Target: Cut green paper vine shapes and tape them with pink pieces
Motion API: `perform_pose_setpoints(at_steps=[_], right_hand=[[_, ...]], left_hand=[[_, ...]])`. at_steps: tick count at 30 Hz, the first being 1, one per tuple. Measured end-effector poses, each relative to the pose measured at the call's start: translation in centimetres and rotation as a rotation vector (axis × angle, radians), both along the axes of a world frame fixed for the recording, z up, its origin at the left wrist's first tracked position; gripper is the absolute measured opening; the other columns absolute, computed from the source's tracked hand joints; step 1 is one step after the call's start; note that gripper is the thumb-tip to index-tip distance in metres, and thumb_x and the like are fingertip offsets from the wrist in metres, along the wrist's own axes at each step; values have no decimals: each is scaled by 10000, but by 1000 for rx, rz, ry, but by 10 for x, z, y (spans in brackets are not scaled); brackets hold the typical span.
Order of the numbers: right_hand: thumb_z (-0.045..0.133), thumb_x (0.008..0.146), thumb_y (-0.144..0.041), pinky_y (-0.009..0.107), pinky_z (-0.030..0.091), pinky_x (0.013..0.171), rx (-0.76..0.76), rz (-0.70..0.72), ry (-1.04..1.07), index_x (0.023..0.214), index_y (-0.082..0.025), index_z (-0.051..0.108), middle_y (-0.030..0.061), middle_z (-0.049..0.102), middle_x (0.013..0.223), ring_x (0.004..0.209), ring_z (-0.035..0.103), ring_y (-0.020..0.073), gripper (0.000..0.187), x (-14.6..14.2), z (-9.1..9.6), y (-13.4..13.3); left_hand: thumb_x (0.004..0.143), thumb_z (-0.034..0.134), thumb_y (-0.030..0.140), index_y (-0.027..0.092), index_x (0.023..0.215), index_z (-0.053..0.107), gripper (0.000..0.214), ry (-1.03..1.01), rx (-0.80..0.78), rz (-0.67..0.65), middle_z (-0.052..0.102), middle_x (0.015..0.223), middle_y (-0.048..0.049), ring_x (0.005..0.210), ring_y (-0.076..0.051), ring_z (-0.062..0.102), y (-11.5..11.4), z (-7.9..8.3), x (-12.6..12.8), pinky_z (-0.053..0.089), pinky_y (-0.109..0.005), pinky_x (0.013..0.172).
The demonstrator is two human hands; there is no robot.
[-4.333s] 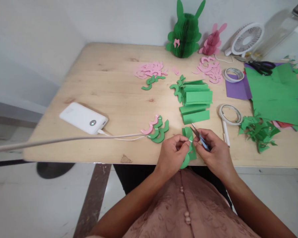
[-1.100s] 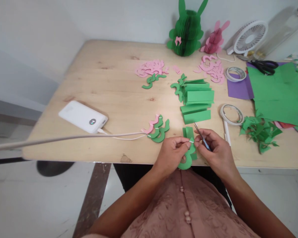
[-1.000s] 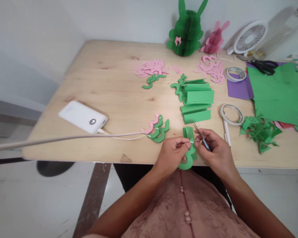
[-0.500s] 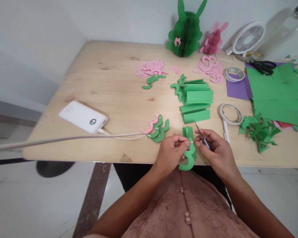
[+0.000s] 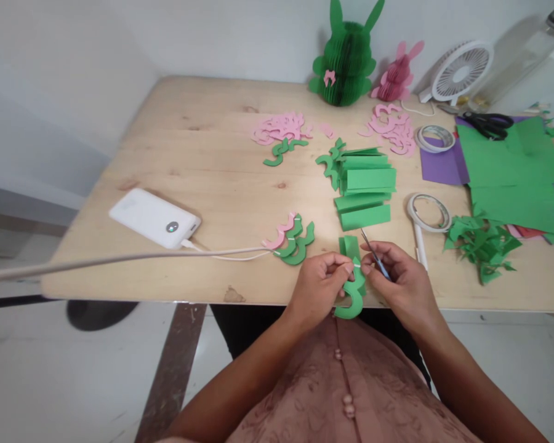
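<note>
Between thumb and fingers, my left hand (image 5: pixel 321 283) pinches a curved green paper cutout (image 5: pixel 352 303) at the table's front edge. A thin white strip crosses the cutout near its top. My right hand (image 5: pixel 401 277) is closed around a slim tool with a blue handle and thin metal tips (image 5: pixel 373 251), which looks like tweezers or small scissors. Its thumb and fingertip are at the white strip. Under the cutout lies a folded green paper strip (image 5: pixel 349 246). To the left of my hands is a small group of green and pink curved cutouts (image 5: pixel 298 246).
Folded green papers (image 5: pixel 369 181) lie ahead, with pink cutouts (image 5: pixel 281 127) behind. Right are tape rolls (image 5: pixel 428 213), green scraps (image 5: pixel 482 246), green sheets (image 5: pixel 517 178) and black-handled scissors (image 5: pixel 488 125). A white power bank (image 5: pixel 154 216) trails a cable. Paper rabbits (image 5: pixel 344 64) and a fan (image 5: pixel 461 71) stand at the back.
Almost nothing differs. The green cutout has shifted slightly to the right, and the tool's tips have moved a little left. Both hands keep their hold.
</note>
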State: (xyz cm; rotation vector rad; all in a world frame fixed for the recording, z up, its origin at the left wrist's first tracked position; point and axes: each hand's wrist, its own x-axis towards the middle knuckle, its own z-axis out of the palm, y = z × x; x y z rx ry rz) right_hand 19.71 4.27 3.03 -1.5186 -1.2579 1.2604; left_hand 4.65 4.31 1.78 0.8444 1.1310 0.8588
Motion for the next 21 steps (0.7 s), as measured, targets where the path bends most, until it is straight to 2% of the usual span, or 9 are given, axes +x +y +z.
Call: perform_pose_setpoints(at_steps=[10,15,21], right_hand=[[669,728,-230,242,498,669,29,10,-51,1013,-204,620,-7,653,787,729,622,136,290,-2,-2,-2],[689,723,-266,262,520,684,-14,-17,-8,965,-201,640,19,696,845,760,649,154,256,1,3,-1],[687,714,-262,251,516,647,-19,-2,-12,953,-194,644,9,680,790,713,636,145,252,2,3,1]], left_hand=[[700,657,327,144,688,617,188,-49,-25,36,560,578,23,462,-64,466,0,1,4,408,-171,440],[730,619,333,143,666,609,200,-28,-18,24,552,568,26,417,-53,437,1,1,3,384,-169,408],[750,604,334,140,681,619,207,2,15,10,541,547,26,428,-60,443,1,-1,2,355,-171,421]])
